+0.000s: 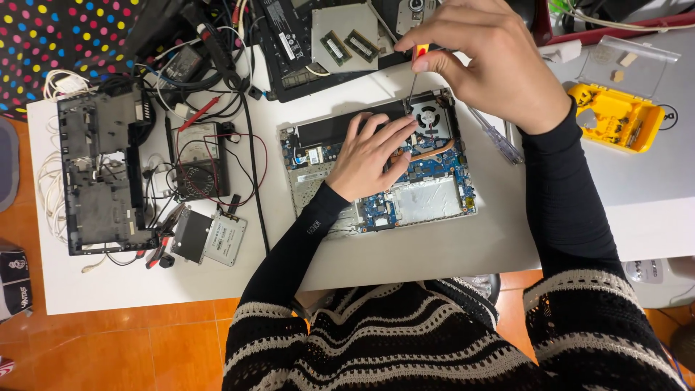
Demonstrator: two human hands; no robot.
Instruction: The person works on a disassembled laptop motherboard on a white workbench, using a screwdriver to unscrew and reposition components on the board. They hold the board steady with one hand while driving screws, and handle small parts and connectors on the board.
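My right hand pinches the thin screwdriver by its handle, while my flat left hand steadies the fragile laptop motherboard.

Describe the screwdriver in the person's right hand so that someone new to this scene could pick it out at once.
Start at the opened laptop in the middle of the white table. Above its round black fan, the right hand pinches a slim screwdriver. Its yellow-and-red handle distinguishes it from the clear-handled screwdriver lying nearby.

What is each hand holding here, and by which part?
Right hand pinches a small screwdriver by its handle top. Left hand holds nothing; it rests flat on the opened laptop.
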